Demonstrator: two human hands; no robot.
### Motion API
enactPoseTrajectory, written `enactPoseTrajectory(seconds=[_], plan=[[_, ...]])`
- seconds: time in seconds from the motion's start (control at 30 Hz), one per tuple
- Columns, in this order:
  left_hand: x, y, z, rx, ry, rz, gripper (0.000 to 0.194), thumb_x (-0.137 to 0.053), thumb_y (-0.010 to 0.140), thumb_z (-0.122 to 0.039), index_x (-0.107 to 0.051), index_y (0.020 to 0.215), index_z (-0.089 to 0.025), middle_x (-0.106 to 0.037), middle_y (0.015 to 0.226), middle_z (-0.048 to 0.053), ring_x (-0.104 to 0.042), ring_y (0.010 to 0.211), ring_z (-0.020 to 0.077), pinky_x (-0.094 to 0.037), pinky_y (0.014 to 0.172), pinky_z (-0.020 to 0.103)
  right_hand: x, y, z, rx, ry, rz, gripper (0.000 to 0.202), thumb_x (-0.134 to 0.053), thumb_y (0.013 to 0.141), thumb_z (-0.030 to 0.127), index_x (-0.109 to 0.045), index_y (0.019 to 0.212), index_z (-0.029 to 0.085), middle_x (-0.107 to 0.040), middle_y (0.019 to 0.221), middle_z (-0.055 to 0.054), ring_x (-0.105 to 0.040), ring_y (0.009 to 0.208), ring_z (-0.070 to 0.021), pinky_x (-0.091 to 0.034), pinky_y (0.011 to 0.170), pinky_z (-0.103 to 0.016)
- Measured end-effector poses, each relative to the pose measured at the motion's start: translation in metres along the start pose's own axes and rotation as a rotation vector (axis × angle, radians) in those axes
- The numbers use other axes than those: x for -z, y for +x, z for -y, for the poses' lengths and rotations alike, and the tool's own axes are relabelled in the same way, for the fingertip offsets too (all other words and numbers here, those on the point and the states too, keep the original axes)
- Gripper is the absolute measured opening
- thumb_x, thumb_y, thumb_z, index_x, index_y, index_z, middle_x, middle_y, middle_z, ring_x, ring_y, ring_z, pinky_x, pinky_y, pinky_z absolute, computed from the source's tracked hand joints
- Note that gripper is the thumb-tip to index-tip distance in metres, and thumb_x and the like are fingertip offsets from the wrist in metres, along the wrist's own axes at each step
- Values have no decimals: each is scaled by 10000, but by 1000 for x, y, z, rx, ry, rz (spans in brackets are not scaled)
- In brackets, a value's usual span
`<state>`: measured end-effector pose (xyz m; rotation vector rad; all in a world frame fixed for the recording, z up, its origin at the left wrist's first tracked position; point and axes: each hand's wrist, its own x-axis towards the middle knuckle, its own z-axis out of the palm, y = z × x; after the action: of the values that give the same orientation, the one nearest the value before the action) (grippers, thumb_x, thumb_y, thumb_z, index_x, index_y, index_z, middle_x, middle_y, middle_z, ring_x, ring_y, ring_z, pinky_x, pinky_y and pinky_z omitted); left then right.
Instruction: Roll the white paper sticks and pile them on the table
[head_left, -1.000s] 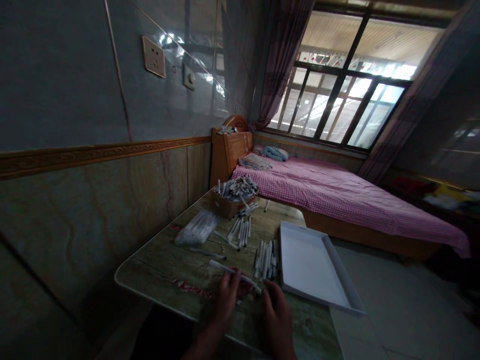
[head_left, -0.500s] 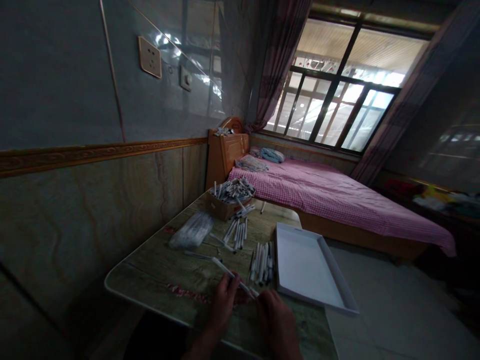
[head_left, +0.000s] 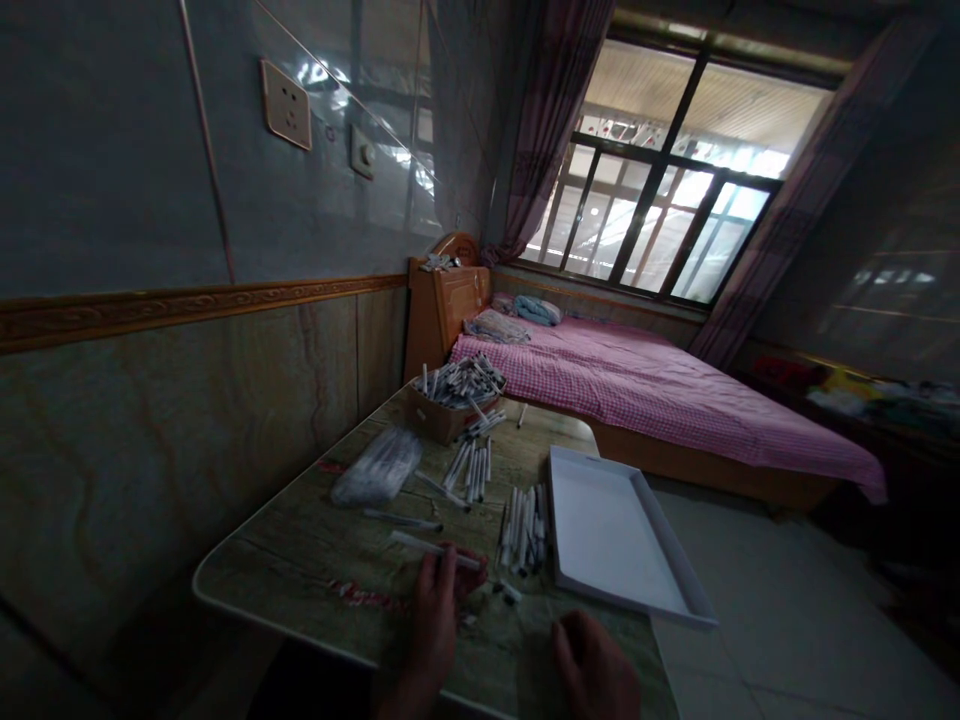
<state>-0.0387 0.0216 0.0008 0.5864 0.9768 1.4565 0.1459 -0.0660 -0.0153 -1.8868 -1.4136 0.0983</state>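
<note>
My left hand (head_left: pixel 437 585) is closed around a slim whitish pen (head_left: pixel 415 541), which lies almost level above the table and points left. My right hand (head_left: pixel 596 660) is curled near the table's front edge, apart from the pen; whatever its fingers hold, if anything, is hidden. Between the hands lie small dark-and-white pieces (head_left: pixel 508 590), too small to name surely. A row of pens (head_left: pixel 523 528) rests just beyond them. Another pen (head_left: pixel 403 520) lies past my left hand, and a looser group of pens (head_left: pixel 469 470) is farther back.
A cardboard box (head_left: pixel 435 420) heaped with pens stands at the table's far end. A clear plastic bag (head_left: pixel 377 468) lies left of the pens. The white shallow tray (head_left: pixel 607 530) overhangs the right edge of the table (head_left: pixel 277 555). Behind is a bed (head_left: pixel 637 375).
My right hand has drawn away from the pen, right and toward me. The pen in my left hand has turned more level, and small dark-and-white pieces now show between the hands.
</note>
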Motion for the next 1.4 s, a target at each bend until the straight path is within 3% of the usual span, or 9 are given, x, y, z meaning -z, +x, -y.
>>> enactPoseTrajectory(seconds=[0.13, 0.3, 0.5, 0.7, 0.8, 0.9, 1.07, 1.27, 1.4], plan=[[2, 2, 5, 6, 23, 3, 465, -685, 678, -711, -594, 754, -261, -739, 730, 28, -740, 748, 276, -588, 747, 406, -12, 19, 44, -49, 0, 131, 270, -537, 856, 416, -568, 635, 264, -655, 578, 13, -644, 551, -185, -339, 512, -264], [5, 5, 10, -4, 23, 18, 479, -695, 664, -715, -584, 779, -263, -750, 769, 42, -742, 778, 288, -586, 770, 423, -34, 40, 80, -61, -243, 156, 190, -546, 845, 285, -618, 672, 255, -726, 667, -32, -687, 618, -200, -295, 511, -261], [5, 5, 8, -11, 77, 41, 444, -675, 687, -693, -588, 826, -280, -760, 809, 47, -740, 822, 309, -588, 756, 423, -48, 51, 86, -72, -348, 175, 173, -553, 843, 258, -664, 712, 235, -751, 723, -73, -704, 653, -210, -291, 514, -264], [7, 7, 13, 18, 87, 51, 420, -688, 691, -646, -588, 868, -278, -759, 818, 44, -734, 833, 299, -576, 761, 400, -41, 47, 80, -81, -354, 179, 245, -488, 897, 302, -633, 711, 239, -743, 776, -73, -689, 683, -212, -296, 537, -273], [7, 6, 13, -13, 188, 56, 412, -675, 696, -643, -615, 852, -266, -748, 799, 40, -717, 822, 278, -553, 796, 375, -35, 45, 76, -68, -190, 123, 287, -466, 902, 370, -582, 674, 240, -696, 711, -42, -649, 641, -199, -306, 542, -276], [4, 2, 9, -50, 327, 107, 440, -685, 669, -651, -653, 814, -237, -719, 751, 38, -685, 781, 259, -527, 787, 347, -31, 47, 80, -40, 175, 94, 347, -471, 887, 483, -552, 656, 237, -613, 616, 3, -593, 583, -175, -366, 560, -269], [0, -3, 14, -35, 368, 255, 473, -725, 619, -642, -686, 810, -211, -727, 807, 62, -668, 804, 261, -521, 775, 342, -25, 55, 98, -82, 689, 127, 386, -541, 842, 571, -665, 863, 206, -697, 804, -25, -642, 781, -199, -483, 704, -270], [2, -4, 21, -154, 601, 362, 342, -664, 722, -566, -713, 833, -247, -761, 927, 99, -669, 930, 304, -489, 914, 387, -25, 60, 94, -158, 705, 90, 345, -636, 751, 548, -590, 719, 208, -554, 639, 44, -529, 630, -148, -432, 602, -244], [3, -8, 16, -188, 762, 399, 422, -524, 828, -556, -665, 1064, -235, -750, 1076, 100, -671, 1018, 279, -484, 935, 374, -27, 53, 90, -154, 677, 24, 329, -604, 793, 531, -590, 741, 206, -566, 651, 38, -536, 636, -153, -423, 614, -251]])
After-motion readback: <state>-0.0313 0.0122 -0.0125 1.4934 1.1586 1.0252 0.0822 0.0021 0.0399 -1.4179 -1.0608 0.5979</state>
